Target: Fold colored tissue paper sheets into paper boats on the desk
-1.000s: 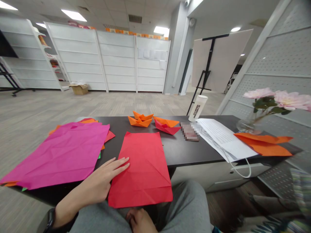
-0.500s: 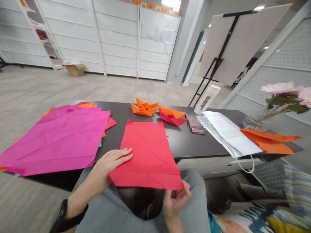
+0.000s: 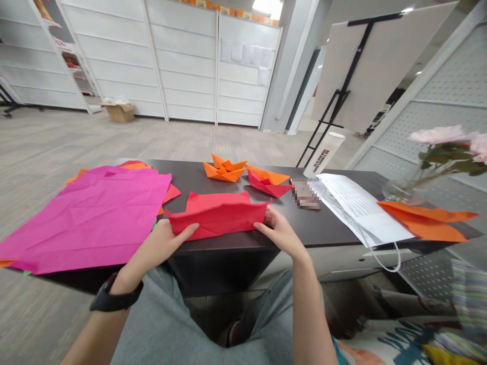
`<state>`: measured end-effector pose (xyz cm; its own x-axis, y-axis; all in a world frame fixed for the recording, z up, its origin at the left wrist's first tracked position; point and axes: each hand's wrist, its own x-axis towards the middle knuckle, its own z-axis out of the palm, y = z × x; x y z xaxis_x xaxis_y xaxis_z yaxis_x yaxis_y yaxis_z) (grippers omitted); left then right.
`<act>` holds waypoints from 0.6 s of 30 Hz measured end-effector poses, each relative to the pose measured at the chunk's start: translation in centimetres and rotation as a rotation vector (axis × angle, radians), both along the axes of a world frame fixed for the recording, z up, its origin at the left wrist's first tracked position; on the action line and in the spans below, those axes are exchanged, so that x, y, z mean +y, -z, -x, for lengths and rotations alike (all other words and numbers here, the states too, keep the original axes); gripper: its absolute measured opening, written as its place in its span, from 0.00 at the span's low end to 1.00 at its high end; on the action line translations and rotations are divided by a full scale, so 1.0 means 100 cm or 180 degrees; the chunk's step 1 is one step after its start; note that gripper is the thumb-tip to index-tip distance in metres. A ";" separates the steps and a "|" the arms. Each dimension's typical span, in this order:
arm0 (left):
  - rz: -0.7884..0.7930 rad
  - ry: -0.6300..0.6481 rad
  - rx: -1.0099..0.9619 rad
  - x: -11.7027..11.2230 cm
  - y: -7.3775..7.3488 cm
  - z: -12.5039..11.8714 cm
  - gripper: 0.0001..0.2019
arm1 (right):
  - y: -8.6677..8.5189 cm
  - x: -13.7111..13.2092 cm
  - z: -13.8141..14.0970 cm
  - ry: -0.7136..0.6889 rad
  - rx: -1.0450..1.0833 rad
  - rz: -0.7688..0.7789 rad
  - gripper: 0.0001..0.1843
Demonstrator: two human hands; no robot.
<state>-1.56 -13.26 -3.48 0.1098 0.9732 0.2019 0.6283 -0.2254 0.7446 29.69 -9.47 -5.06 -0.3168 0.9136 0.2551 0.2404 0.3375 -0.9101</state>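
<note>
A sheet of red paper (image 3: 220, 220) lies on the dark table (image 3: 312, 228), its near part bent up and over toward the far edge. At its left end, my left hand (image 3: 169, 235) grips the paper with the thumb in front and the fingers hidden behind. My right hand (image 3: 276, 228) pinches the right end, thumb in front and fingers curled behind. Just beyond the sheet stand an orange paper boat (image 3: 225, 170) and a red-and-orange paper boat (image 3: 268, 181).
To the left lies a stack of coloured paper with a magenta sheet (image 3: 95, 218) on top. On the right are a blurred-out flat object (image 3: 305, 195), a white cylinder (image 3: 324, 155), printed pages (image 3: 365, 208) with a white cable, folded orange paper (image 3: 426, 220) and flowers in a glass vase (image 3: 397, 190).
The red sheet's near edge has been lifted and folded away from me. My right hand has moved up from the near right corner, and my left hand has shifted to the sheet's left end.
</note>
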 end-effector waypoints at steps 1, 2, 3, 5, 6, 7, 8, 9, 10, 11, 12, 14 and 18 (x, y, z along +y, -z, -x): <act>0.0033 -0.0113 -0.0083 0.005 0.002 -0.002 0.20 | 0.003 0.003 0.000 0.0122 0.0059 0.0070 0.13; 0.0061 -0.0197 -0.0178 0.010 0.005 -0.003 0.21 | 0.005 0.004 0.000 0.0263 0.0072 0.0102 0.12; 0.0078 -0.0247 -0.0279 0.013 0.008 -0.003 0.21 | 0.008 0.003 -0.001 0.0411 0.0050 0.0088 0.12; 0.0096 -0.0265 -0.0533 0.017 0.016 -0.003 0.24 | 0.011 0.001 0.000 0.0673 -0.0048 0.0014 0.13; 0.0086 -0.0264 -0.0663 0.017 0.020 -0.003 0.28 | 0.011 -0.001 0.001 0.0791 -0.0118 -0.0045 0.15; 0.0036 -0.0276 -0.0756 0.018 0.024 -0.003 0.33 | 0.012 -0.002 0.002 0.0900 -0.0225 -0.0121 0.18; -0.0054 -0.0305 -0.0770 0.018 0.028 -0.004 0.38 | 0.012 -0.002 0.004 0.1000 -0.0385 -0.0222 0.20; -0.0186 -0.0355 -0.0690 0.018 0.031 -0.004 0.42 | 0.012 -0.002 0.007 0.1079 -0.0610 -0.0358 0.20; -0.0362 -0.0410 -0.0516 0.018 0.033 -0.005 0.43 | 0.012 -0.002 0.009 0.1132 -0.0885 -0.0523 0.18; -0.0579 -0.0456 -0.0272 0.018 0.035 -0.005 0.43 | 0.012 -0.003 0.011 0.1163 -0.1180 -0.0693 0.16; -0.0802 -0.0473 -0.0003 0.018 0.036 -0.005 0.40 | 0.012 -0.003 0.012 0.1186 -0.1450 -0.0841 0.14; -0.1142 -0.0345 0.0473 0.017 0.035 -0.005 0.30 | 0.011 -0.005 0.014 0.1252 -0.1812 -0.1018 0.12; -0.1177 0.0294 0.1047 0.010 0.026 -0.016 0.14 | 0.009 -0.009 0.014 0.1224 -0.2057 -0.1042 0.13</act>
<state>0.06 -12.24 -6.05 0.3078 0.8263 0.4717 0.7813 -0.5025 0.3704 28.24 -10.37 -6.00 -0.1725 0.8992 0.4021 0.8367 0.3492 -0.4219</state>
